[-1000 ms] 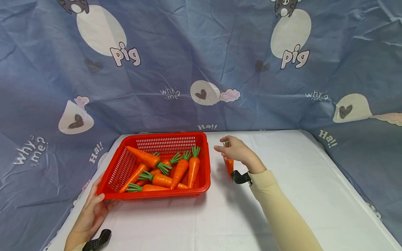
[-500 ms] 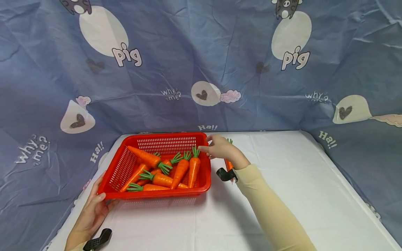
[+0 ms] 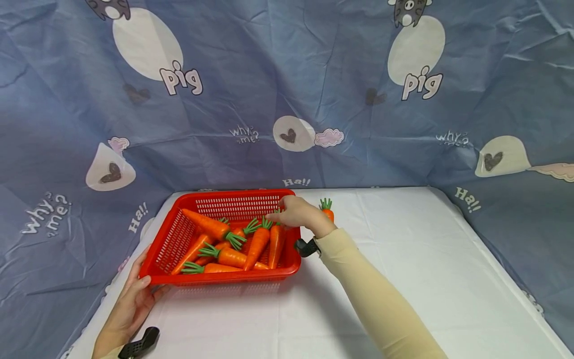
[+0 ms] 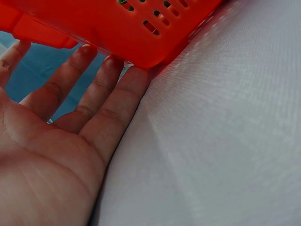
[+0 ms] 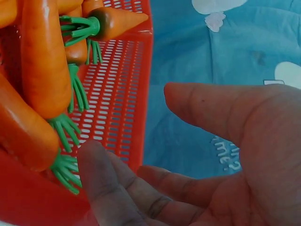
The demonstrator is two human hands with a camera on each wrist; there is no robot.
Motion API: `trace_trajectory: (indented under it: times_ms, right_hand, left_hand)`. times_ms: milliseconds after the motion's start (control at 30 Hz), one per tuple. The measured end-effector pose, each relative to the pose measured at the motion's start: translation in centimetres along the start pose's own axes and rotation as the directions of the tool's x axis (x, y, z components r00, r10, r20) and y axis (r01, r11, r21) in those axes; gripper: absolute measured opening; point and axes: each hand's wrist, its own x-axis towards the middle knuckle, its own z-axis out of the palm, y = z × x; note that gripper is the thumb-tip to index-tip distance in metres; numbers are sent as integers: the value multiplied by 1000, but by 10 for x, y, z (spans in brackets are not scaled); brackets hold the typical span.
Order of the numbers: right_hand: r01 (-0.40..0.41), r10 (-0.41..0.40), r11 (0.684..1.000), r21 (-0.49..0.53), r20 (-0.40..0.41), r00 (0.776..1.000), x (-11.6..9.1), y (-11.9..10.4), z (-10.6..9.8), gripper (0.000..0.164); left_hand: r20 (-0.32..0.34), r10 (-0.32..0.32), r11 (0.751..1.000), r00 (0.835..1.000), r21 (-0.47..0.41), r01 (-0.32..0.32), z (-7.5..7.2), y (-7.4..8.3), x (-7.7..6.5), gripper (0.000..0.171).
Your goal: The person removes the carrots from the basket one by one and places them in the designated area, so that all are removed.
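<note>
A red plastic basket with slotted walls bears several orange carrots with green tops. My left hand holds its near left corner, thumb on the rim and fingers against the side; in the left wrist view the fingertips meet the red wall below the rim. Over the basket's right end my right hand reaches in with thumb and fingers apart and nothing between them. It is nearest the rightmost carrot, whose green top it partly covers; in the right wrist view the fingers lie beside the green tops.
One carrot lies on the white tablecloth right of the basket, partly hidden behind my right wrist. A blue printed cloth hangs behind the table and down its sides. Each wrist wears a black camera.
My right hand has moved left from above the loose carrot to over the basket's right end, uncovering that carrot's green top. The left hand and the basket have stayed in place.
</note>
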Motion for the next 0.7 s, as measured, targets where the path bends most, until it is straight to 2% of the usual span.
trace_trajectory:
  times_ms: [200,333,500,700]
  right_hand:
    - [8,-5,997,-73,30,1000,7,-8,5,49]
    - [16,-12,994,-110,42,999,12,-12,9,46]
    - [-11,17,994,-110,57,998,19,-15,15,43]
    - [-29,36,996,-90,77,996,23,-17,21,33]
  left_hand:
    - [-24,-8,1000,1000,23,8,0,-1,1,64]
    - [-25,7,1000,1000,19,-6,0,-2,2,64]
    - [-4,22,1000,1000,2,-22,-1,-2,2,65]
    - [5,7,1000,1000,11,-7,1,0,2,66]
